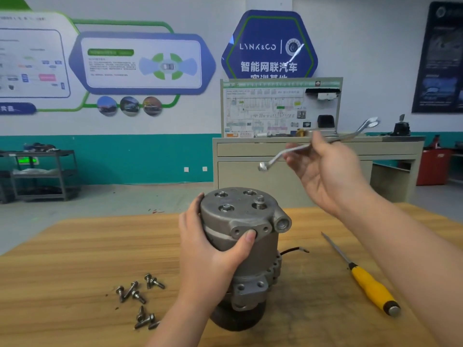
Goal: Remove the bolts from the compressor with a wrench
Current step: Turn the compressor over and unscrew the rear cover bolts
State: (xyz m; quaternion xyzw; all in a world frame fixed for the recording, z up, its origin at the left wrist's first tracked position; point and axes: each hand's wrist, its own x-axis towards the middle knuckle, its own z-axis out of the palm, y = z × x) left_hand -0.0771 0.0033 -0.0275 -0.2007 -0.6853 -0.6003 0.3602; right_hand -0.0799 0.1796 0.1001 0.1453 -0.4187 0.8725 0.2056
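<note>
Grey cast metal: the compressor (pixel 246 249) stands upright on the wooden table (pixel 75 259), near the middle of the head view. Your left hand (pixel 213 249) grasps its upper body, fingers behind, thumb pressed on the front flange. Four bolts show on its top face; one bolt (pixel 260 201) at the right stands raised out of its hole, the other three sit low in theirs. Your right hand (pixel 325 171) is lifted above and right of the compressor, palm toward you, fingertips pinching the wrench (pixel 298 148) mid-shaft; both ring ends are clear of the hand. Loose bolts (pixel 140 299) lie scattered on the table left of the compressor. A yellow-handled screwdriver (pixel 370 286) lies to its right, apart from it.
</note>
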